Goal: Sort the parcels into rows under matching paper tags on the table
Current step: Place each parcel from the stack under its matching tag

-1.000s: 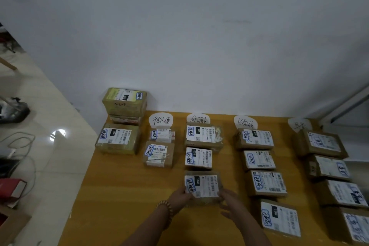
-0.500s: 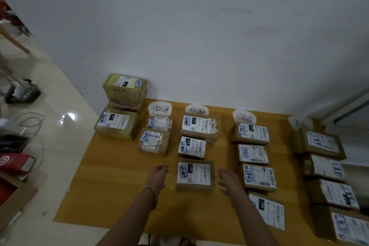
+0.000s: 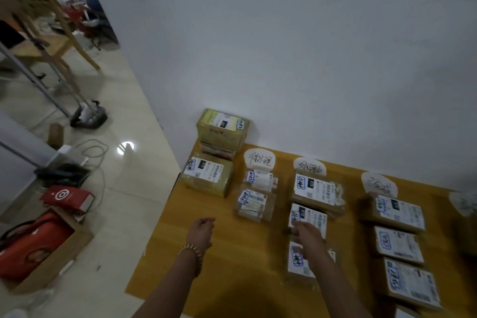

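Note:
Brown parcels with white labels lie in rows on the wooden table (image 3: 232,253) under round paper tags. Two small parcels (image 3: 254,204) sit under the first tag (image 3: 259,161). Under the second tag (image 3: 309,166) are three parcels; the nearest one (image 3: 296,262) lies free below my right arm. My right hand (image 3: 307,236) hovers over the near edge of the middle parcel (image 3: 309,215), fingers relaxed, gripping nothing. My left hand (image 3: 202,230) hangs loosely curled and empty over bare table. A third tag (image 3: 379,184) heads another row (image 3: 398,244).
A stack of larger parcels (image 3: 222,129) and one more big parcel (image 3: 207,177) stand at the table's far left corner against the white wall. On the floor to the left are a red bag in a cardboard box (image 3: 31,248), a red box (image 3: 68,197), cables and a stand base (image 3: 89,116).
Both hands let go of the nearest parcel in the second row and lifted away. The left hand moved left; the right hand moved up over that row. The view swung left.

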